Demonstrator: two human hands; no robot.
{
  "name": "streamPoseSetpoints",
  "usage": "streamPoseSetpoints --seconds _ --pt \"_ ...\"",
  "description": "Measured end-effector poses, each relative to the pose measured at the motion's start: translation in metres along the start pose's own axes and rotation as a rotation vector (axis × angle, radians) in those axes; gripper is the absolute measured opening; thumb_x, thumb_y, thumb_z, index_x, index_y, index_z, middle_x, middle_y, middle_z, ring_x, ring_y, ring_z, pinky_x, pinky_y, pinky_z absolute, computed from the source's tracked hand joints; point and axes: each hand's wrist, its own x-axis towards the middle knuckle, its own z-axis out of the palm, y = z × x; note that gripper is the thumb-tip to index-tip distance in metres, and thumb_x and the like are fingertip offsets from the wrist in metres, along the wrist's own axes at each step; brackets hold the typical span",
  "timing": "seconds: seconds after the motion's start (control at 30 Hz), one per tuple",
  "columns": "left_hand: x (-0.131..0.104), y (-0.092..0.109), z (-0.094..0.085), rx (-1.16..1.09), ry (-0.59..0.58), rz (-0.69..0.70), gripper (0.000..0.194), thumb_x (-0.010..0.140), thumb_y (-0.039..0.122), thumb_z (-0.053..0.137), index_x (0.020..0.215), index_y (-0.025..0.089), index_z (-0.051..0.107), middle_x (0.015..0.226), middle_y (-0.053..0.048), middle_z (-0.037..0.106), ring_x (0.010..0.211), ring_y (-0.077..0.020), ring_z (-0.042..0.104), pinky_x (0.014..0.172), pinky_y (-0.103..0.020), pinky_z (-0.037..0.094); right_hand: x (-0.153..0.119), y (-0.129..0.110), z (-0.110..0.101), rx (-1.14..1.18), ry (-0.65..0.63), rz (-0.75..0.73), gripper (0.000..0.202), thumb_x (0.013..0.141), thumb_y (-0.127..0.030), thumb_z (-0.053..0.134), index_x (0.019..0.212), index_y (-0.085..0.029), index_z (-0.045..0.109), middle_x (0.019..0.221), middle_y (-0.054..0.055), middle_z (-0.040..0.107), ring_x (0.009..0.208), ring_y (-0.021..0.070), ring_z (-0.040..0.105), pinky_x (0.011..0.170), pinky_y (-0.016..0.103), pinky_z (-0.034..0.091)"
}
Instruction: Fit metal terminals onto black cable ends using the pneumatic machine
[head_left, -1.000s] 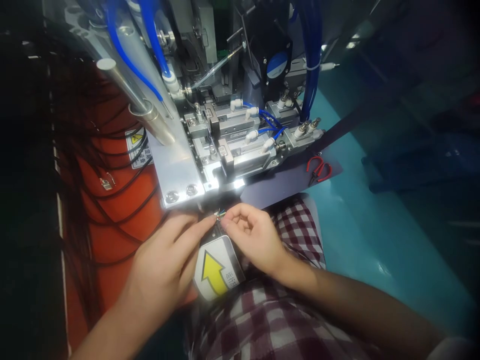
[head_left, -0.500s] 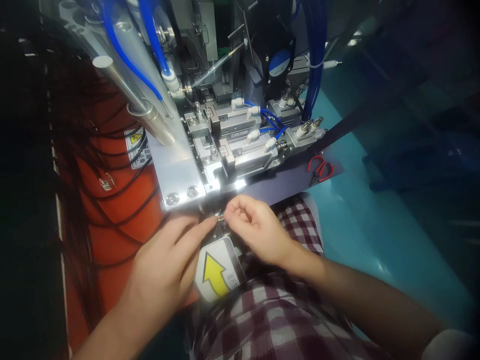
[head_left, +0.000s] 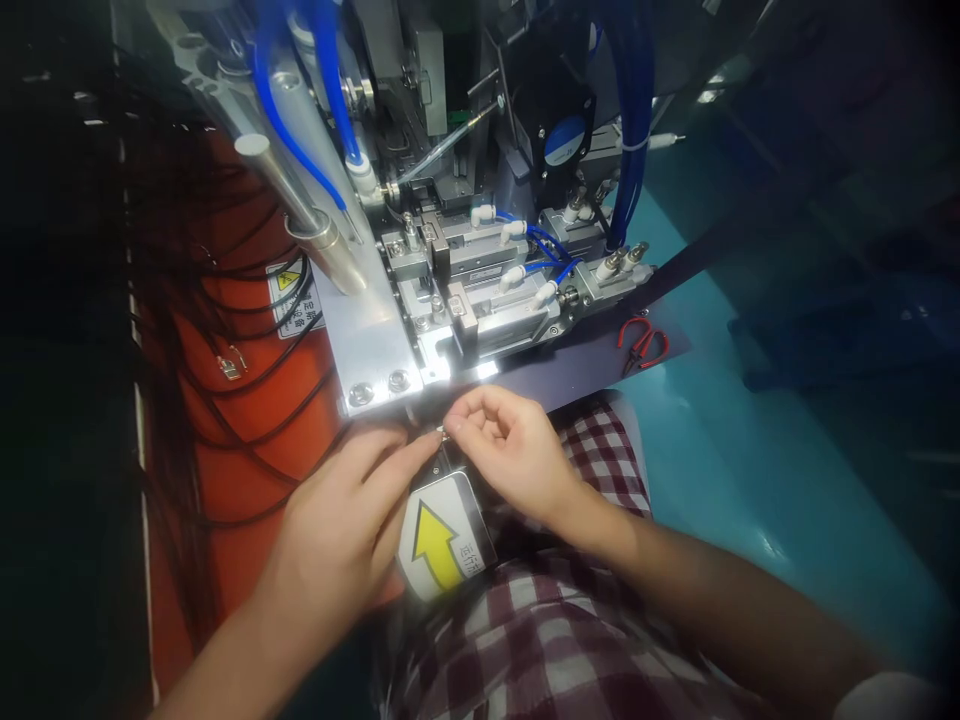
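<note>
Both hands meet at a tiny shiny part (head_left: 444,434) just below the front edge of the metal machine (head_left: 495,330). My right hand (head_left: 514,450) is closed, thumb and index finger pinched at that part. From the other side, the fingertips of my left hand (head_left: 352,500) press at the same spot, its fingers close together; what they hold is too small to make out. Below the fingers is a white label with a yellow arrow (head_left: 435,548).
Red-handled pliers (head_left: 641,345) lie on the grey surface at the right. Black cables (head_left: 255,435) run over the red surface at the left, near a small padlock-like metal piece (head_left: 228,367). A metal post (head_left: 277,180) and blue tubes (head_left: 630,180) rise above.
The camera view has shifted slightly, so the machine appears a little further right and lower. Both hands keep almost the same pose around the tiny part.
</note>
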Motion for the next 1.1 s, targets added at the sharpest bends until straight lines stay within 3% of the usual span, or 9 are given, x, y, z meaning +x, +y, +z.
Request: streamPoseSetpoints --seconds 0.1,0.3,0.43,0.57,0.7,0.8,0.97,1.1 --pt "0.001 0.001 0.000 0.010 0.009 0.012 0.026 0.095 0.009 0.048 0.114 0.012 0.066 0.096 -0.007 0.062 0.082 -0.0147 0.064 0.069 -0.022 0.051 0.003 -0.002 0.005 0.128 -0.007 0.096 0.011 0.083 -0.025 0.066 0.078 -0.017 0.061 0.060 -0.005 0.054 0.053 0.0084 0.047 0.049 0.021 0.037" --pt "0.004 0.001 -0.001 0.010 0.025 0.024 0.025 0.097 0.011 0.047 0.112 0.011 0.066 0.095 -0.006 0.061 0.082 -0.0142 0.062 0.069 -0.021 0.050 0.012 -0.015 0.004 0.362 -0.084 0.395 0.027 0.081 -0.020 0.062 0.059 -0.017 0.049 0.047 -0.011 0.035 0.042 0.0035 0.025 0.042 0.021 0.018" --pt "0.002 -0.001 0.000 0.012 0.018 0.024 0.027 0.097 0.009 0.045 0.115 0.012 0.065 0.096 -0.006 0.061 0.081 -0.0139 0.062 0.070 -0.021 0.050 0.014 -0.011 -0.003 0.391 -0.164 0.421 0.032 0.075 -0.033 0.073 0.060 -0.015 0.050 0.053 -0.009 0.042 0.043 0.0021 0.028 0.045 0.021 0.019" --pt "0.001 -0.001 0.001 0.009 0.004 0.013 0.027 0.097 0.009 0.045 0.116 0.015 0.063 0.096 -0.005 0.060 0.081 -0.0134 0.062 0.069 -0.021 0.050 0.009 0.004 -0.004 0.325 -0.116 0.306 0.034 0.090 -0.047 0.056 0.078 -0.015 0.057 0.059 -0.007 0.048 0.043 0.0045 0.033 0.048 0.023 0.027" --pt "0.001 0.001 0.001 -0.057 0.016 -0.034 0.025 0.096 0.010 0.049 0.118 0.016 0.060 0.100 -0.005 0.062 0.087 -0.0127 0.063 0.078 -0.020 0.050 0.005 0.016 0.003 0.166 -0.122 0.126 0.038 0.096 -0.051 0.046 0.074 -0.020 0.048 0.060 -0.007 0.042 0.049 0.0077 0.036 0.049 0.025 0.029" --pt "0.001 0.001 -0.001 -0.076 0.018 -0.057 0.022 0.096 0.009 0.050 0.114 0.016 0.059 0.100 -0.005 0.064 0.089 -0.0133 0.063 0.082 -0.022 0.051 0.005 0.021 0.009 0.108 -0.083 0.034 0.036 0.095 -0.048 0.051 0.071 -0.021 0.046 0.060 -0.007 0.039 0.055 0.0098 0.036 0.052 0.026 0.031" --pt "-0.002 0.000 -0.006 0.103 -0.009 -0.005 0.026 0.098 0.016 0.043 0.113 0.014 0.064 0.091 -0.007 0.060 0.078 -0.0189 0.062 0.065 -0.029 0.052 0.007 0.028 0.015 0.151 -0.028 -0.070 0.025 0.093 -0.038 0.052 0.075 -0.021 0.049 0.066 -0.004 0.046 0.062 0.0118 0.043 0.058 0.027 0.037" --pt "-0.004 -0.002 -0.007 0.114 0.011 0.006 0.029 0.096 0.013 0.043 0.112 0.016 0.067 0.092 -0.008 0.063 0.078 -0.0183 0.064 0.064 -0.027 0.051 0.008 0.028 0.010 -0.004 -0.020 -0.250 0.021 0.096 -0.031 0.050 0.078 -0.021 0.049 0.063 -0.005 0.044 0.057 0.0108 0.042 0.056 0.026 0.035"
